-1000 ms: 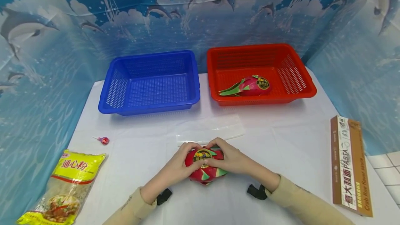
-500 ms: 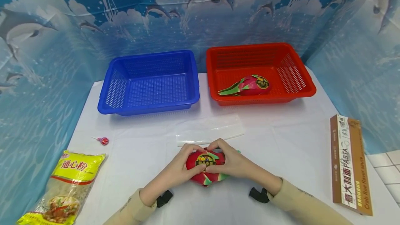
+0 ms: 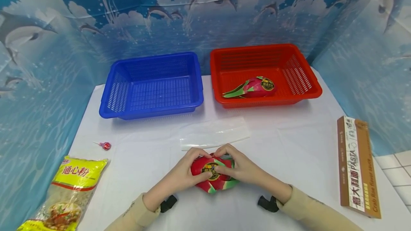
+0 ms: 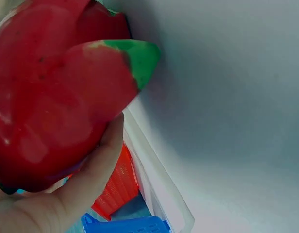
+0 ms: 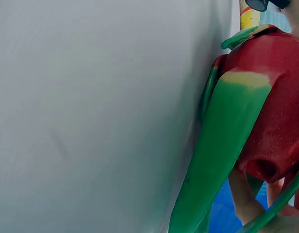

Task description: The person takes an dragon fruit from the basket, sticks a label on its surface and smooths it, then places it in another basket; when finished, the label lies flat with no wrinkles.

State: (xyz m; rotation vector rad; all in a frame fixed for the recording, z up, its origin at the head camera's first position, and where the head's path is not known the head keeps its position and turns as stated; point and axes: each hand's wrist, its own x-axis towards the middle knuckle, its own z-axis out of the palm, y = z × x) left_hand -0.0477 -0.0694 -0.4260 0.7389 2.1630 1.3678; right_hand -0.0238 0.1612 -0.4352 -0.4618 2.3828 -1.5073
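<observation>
Both hands grip a red dragon fruit with green-tipped scales [image 3: 214, 180] at the near middle of the table. My left hand [image 3: 187, 168] curls round its left side, and my right hand [image 3: 240, 167] holds the opposite end. A round dark label [image 3: 210, 168] faces up between the thumbs. In the left wrist view, a finger [image 4: 93, 174] lies against the fruit's smooth red skin [image 4: 47, 102]. Long green leaves [image 5: 222, 141] stick out from the fruit's end in the right wrist view. The palms hide parts of the fruit.
Behind stand a blue basket [image 3: 154, 111] and a red basket [image 3: 302, 95]; the red one holds another dragon fruit [image 3: 253, 87]. A clear plastic sleeve [image 3: 213, 133] lies before them. Leftward are a lollipop [image 3: 106, 146] and a macaroni bag [image 3: 70, 188]; rightward, a pasta box [image 3: 358, 167].
The fruit has turned in my hands: its label has shifted toward me and tilted. My thumbs have moved slightly over it, and more green shows at its right side. The head view has shifted slightly.
</observation>
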